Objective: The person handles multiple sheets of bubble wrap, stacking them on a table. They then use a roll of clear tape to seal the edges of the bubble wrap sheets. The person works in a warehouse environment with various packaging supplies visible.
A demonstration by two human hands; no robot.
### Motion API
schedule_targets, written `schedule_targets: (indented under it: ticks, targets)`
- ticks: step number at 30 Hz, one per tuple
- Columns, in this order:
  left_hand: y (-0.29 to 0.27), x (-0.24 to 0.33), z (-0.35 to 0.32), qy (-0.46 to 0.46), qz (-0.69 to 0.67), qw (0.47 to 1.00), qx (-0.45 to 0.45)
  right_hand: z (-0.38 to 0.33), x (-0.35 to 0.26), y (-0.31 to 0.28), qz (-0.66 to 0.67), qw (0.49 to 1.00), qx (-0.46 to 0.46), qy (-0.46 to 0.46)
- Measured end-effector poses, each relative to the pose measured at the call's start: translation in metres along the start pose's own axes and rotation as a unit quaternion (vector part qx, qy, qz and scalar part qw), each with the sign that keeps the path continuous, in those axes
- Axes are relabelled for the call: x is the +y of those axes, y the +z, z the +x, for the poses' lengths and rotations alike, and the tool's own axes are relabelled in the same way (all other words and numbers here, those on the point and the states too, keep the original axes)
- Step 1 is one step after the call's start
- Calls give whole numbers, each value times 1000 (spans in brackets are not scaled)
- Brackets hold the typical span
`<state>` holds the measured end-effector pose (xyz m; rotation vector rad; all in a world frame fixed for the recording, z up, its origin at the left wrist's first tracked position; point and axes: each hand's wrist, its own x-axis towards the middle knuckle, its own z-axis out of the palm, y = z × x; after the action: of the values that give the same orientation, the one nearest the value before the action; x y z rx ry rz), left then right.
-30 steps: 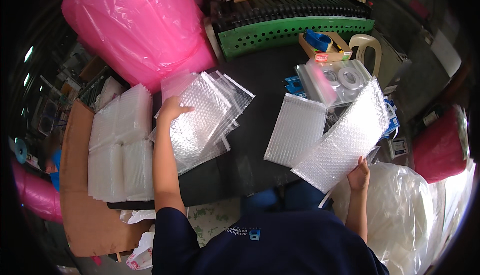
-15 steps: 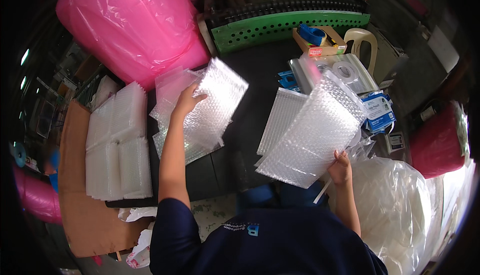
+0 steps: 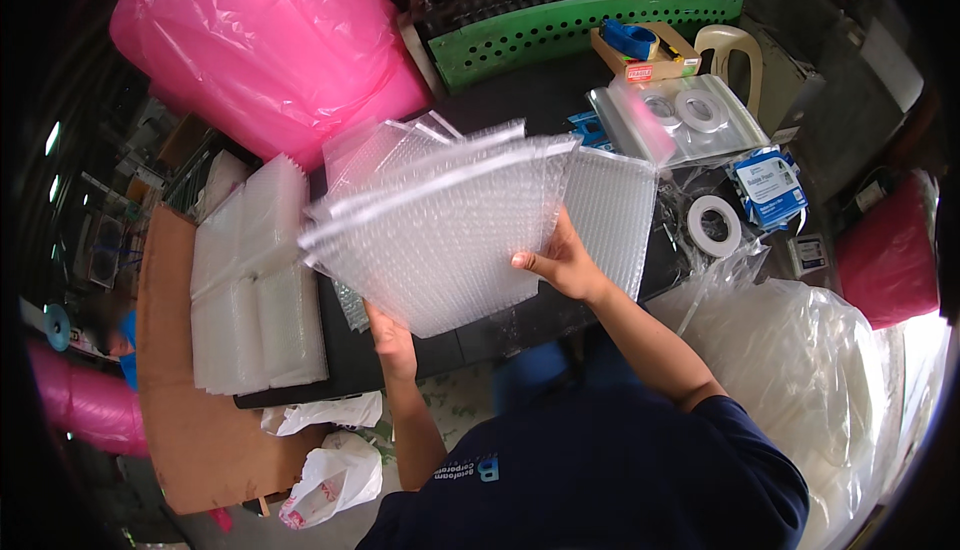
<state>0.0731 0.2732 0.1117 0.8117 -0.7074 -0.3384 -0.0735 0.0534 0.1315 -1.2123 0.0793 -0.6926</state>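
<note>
Head camera, looking down: a person in a dark blue top holds a fanned bundle of clear bubble-wrap bags (image 3: 440,230) above a black worktable (image 3: 500,325). The right hand (image 3: 562,262) grips the bundle's right edge, thumb on the near face and the other fingers hidden behind the sheets. The left hand (image 3: 392,335) comes up under the bundle's lower edge; most of it is covered by the plastic, so how its fingers lie cannot be told. One more bubble-wrap bag (image 3: 612,215) lies flat on the table just behind the right hand.

To the left, stacks of bubble-wrap bags (image 3: 255,290) sit in rows at the table's end, partly over a sheet of brown cardboard (image 3: 185,410). A large pink plastic bag (image 3: 270,45) bulges at the far left, beside a green perforated panel (image 3: 560,35). At the far right are a clear zip bag with tape rolls (image 3: 690,115), a loose roll of white tape (image 3: 714,227) and a small cardboard box (image 3: 645,55). A big clear plastic sack (image 3: 800,370) fills the lower right.
</note>
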Motion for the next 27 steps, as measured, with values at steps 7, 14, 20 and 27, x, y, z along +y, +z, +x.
schedule_targets:
  ticks: [7, 14, 20, 27]
  targets:
    - [-39, -49, -42, -130, 210, 968, 36, -33, 56, -19, -56, 994, -80, 57]
    - [-34, -61, -63, -59, 228, 970, 68, -57, 43, -6, -24, 978, -125, 165]
    - [-38, -52, -78, -97, 224, 969, 37, -72, 26, -5, -72, 975, -139, 160]
    - [17, -53, 5, -156, 125, 978, 61, -12, -45, -33, -262, 951, -102, -126]
